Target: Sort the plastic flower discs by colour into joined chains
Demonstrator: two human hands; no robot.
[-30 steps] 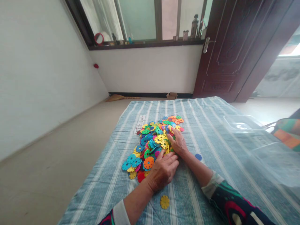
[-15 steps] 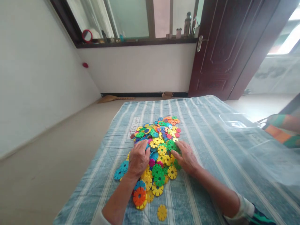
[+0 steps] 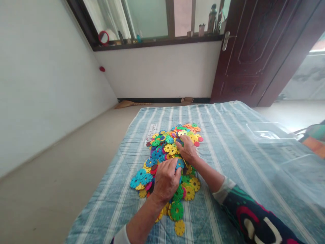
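Observation:
A long heap of colourful plastic snowflake discs (image 3: 169, 148), round with notched rims and holed centres, lies on the striped cloth (image 3: 106, 189). Over its near half is my left hand (image 3: 166, 179), its fingers curled down. A blue snowflake disc (image 3: 180, 164) shows between its fingertips and thumb; the palm side is hidden. My right hand (image 3: 187, 148) rests on the right side of the heap, farther off, fingers stretched and thumb apart, touching discs. A single yellow disc (image 3: 179, 227) lies at the near end of the heap, beside a green disc (image 3: 177, 210).
A clear plastic box (image 3: 270, 132) stands to the right, with a second clear, blurry piece of plastic (image 3: 302, 169) nearer. A printed label (image 3: 151, 133) is by the heap's far left. Beyond the cloth are a broom (image 3: 127, 104), a carton (image 3: 187, 100) and a dark red door (image 3: 243, 57).
My left hand has moved right, across the near part of the heap, shifting discs. My right hand has moved farther forward and left over the discs. The view has turned slightly left.

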